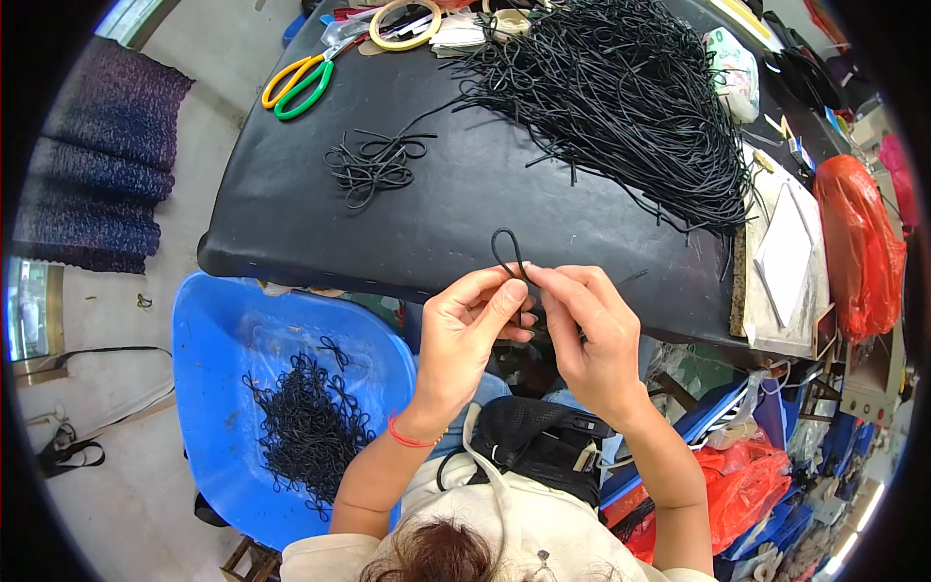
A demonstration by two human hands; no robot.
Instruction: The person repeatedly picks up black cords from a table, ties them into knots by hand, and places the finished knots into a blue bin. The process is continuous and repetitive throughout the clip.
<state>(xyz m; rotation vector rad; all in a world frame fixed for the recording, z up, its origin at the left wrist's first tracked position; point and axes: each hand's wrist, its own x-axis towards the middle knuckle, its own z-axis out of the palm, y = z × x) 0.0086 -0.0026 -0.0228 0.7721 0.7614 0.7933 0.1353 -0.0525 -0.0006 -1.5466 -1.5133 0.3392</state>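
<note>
A thin black cord (497, 242) is bent into an upright loop between my two hands, just off the table's front edge. My left hand (473, 315) pinches it near the loop's base with thumb and forefinger. Close against it, my right hand (588, 325) is closed on the same cord with its fingertips. The cord's lower part is mostly hidden behind my fingers. Beyond my hands, a small tangle of black cord (373, 167) lies on the black padded table (291, 218). A big heap of loose black cords (611, 107) covers the table's far right part.
A blue plastic tub (218, 388) with a pile of knotted black cords (308, 427) stands at lower left. Scissors with yellow and green handles (303, 87) and a tape roll (403, 44) lie at the back. A white board (790, 262) and red plastic bag (858, 247) are at right.
</note>
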